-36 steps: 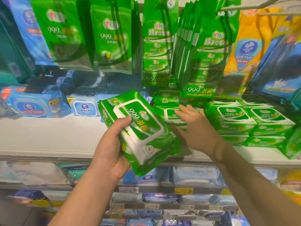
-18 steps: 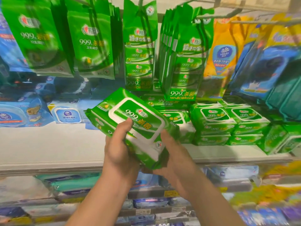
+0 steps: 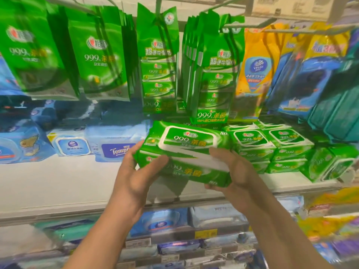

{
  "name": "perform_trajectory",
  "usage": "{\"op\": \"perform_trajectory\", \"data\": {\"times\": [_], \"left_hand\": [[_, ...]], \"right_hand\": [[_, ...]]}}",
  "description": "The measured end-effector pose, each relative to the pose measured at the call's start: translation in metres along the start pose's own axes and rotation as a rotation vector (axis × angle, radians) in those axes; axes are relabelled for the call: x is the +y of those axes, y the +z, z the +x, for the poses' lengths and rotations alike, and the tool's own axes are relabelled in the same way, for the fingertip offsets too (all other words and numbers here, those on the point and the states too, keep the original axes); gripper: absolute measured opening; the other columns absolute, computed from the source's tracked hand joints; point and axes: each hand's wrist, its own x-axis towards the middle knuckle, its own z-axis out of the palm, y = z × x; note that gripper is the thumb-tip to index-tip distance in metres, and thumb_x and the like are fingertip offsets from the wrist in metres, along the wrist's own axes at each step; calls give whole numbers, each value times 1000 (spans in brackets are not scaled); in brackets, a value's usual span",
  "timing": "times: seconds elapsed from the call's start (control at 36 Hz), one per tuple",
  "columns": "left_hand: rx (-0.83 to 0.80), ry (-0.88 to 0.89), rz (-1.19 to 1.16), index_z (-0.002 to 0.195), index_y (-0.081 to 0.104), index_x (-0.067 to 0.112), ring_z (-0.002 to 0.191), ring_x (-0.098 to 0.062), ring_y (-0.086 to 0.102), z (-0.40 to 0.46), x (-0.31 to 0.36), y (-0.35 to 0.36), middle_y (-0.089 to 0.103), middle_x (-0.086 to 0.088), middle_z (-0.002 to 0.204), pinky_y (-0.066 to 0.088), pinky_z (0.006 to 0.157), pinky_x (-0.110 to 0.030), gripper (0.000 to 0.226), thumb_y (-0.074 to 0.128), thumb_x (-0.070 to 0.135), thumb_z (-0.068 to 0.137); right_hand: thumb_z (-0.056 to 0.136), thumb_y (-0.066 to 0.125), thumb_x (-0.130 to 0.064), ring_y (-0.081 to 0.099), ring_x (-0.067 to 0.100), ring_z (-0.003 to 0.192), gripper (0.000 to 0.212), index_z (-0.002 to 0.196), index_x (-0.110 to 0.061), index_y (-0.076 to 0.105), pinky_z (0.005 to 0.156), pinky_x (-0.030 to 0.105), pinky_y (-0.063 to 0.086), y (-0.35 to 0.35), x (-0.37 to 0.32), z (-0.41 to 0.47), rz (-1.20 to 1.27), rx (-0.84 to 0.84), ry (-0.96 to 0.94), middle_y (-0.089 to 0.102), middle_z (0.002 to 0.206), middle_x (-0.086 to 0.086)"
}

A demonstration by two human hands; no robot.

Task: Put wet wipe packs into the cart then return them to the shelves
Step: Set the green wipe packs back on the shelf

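Observation:
I hold a green wet wipe pack level in front of the white shelf. My left hand grips its left end, thumb on the front. At the right end, my right hand grips it with the thumb on the white lid edge. A second identical pack lies directly above it, touching. Whether that one rests on the held pack or on the shelf stack behind, I cannot tell. More green packs are stacked on the shelf just to the right.
Green bags of wipes hang on hooks above the shelf, with yellow and blue bags further right. Blue packs stand on the shelf's left part. Lower shelves carry price labels and more packs. No cart is in view.
My right hand left the shelf stack and took the right end of the pack. The pack turned from tilted to level and moved toward the green stack.

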Motion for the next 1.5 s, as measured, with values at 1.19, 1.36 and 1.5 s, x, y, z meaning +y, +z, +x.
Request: {"op": "perform_trajectory", "data": {"times": [1.19, 1.36, 1.5], "left_hand": [[48, 285, 919, 98, 47, 41, 76, 13, 59, 38, -36, 14, 60, 25, 91, 42, 61, -7, 43, 67, 4, 94], [85, 303, 957, 124, 45, 41, 102, -20, 62, 34, -30, 15, 67, 9, 118, 39, 73, -31, 45, 72, 26, 92], [60, 289, 1046, 143, 43, 33, 108, -23, 65, 26, -24, 12, 67, 6, 127, 50, 83, -36, 62, 73, 42, 90]], "right_hand": [[74, 81, -53, 45, 30, 132, 83, 148, -32, 47, 94, 49, 30, -16, 38, 50, -1498, 510, -854, 46, 146, 7], [74, 80, -58, 33, 29, 147, 92, 153, -34, 38, 103, 55, 31, -12, 36, 48, -1538, 482, -766, 40, 153, 4], [82, 74, -55, 12, 28, 155, 94, 159, -31, 26, 121, 58, 15, -9, 33, 40, -1525, 417, -704, 28, 163, 2]]}}
